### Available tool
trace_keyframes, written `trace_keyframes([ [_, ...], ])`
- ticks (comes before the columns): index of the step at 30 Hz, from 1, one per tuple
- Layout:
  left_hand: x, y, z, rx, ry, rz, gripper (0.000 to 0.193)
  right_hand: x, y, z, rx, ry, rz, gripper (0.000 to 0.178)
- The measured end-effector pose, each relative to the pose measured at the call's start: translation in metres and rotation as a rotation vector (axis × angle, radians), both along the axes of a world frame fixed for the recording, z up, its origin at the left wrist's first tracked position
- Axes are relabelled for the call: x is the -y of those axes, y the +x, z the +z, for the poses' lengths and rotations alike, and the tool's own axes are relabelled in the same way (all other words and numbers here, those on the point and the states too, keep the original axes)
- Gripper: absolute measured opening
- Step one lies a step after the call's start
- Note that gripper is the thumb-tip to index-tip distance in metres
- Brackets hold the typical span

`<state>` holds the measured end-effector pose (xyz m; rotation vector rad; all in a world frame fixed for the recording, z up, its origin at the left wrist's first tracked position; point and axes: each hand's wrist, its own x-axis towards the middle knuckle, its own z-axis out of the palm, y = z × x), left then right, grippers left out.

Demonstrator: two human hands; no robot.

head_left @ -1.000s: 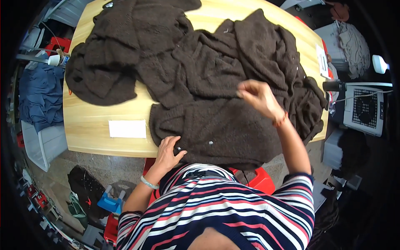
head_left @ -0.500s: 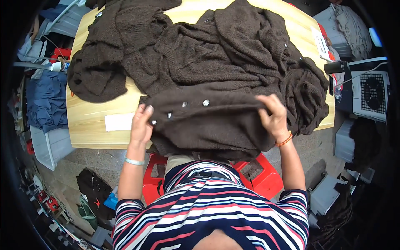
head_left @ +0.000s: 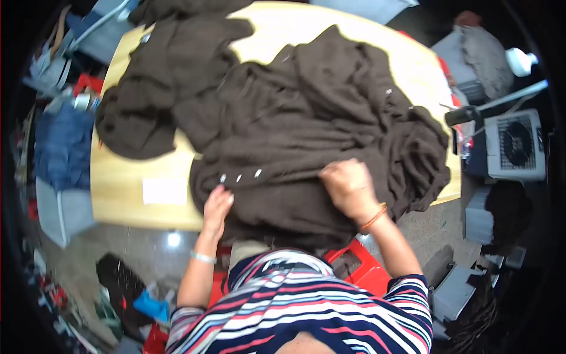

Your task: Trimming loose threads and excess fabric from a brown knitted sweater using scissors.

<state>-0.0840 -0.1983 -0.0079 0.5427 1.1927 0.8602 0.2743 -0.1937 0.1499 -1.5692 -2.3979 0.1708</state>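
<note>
**Both hands on a brown knitted garment at the near edge of a wooden table**

The left hand (head_left: pixel 217 205) lies on the dark brown knitted cardigan (head_left: pixel 306 147), fingers pressed to the fabric just below a short row of pale buttons (head_left: pixel 239 176). The right hand (head_left: pixel 349 187) is closed, bunching a fold of the same knit. The cardigan sprawls across the light wooden table (head_left: pixel 127 189), its hem hanging over the near edge. A second brown garment (head_left: pixel 159 88) lies at the far left, a white paper label (head_left: pixel 164 190) beside the left hand.
</note>
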Motion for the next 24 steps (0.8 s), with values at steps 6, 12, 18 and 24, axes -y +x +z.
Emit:
trace_keyframes([
  [6,-0.013,0.029,0.025,-0.289,0.301,-0.196,0.025,-0.012,-0.073,-0.056,-0.202,-0.154,0.197,0.025],
  [12,-0.018,0.031,0.048,-0.697,0.725,-0.197,0.02,-0.02,-0.059,-0.062,-0.115,-0.14,0.015,0.04],
  [18,0.007,0.032,0.056,-0.325,0.474,-0.162,0.02,-0.019,-0.091,-0.036,-0.283,-0.162,0.187,0.045],
  [24,0.016,0.031,0.082,-0.48,0.604,-0.235,0.009,-0.011,-0.132,-0.044,-0.695,-0.518,0.229,0.03],
])
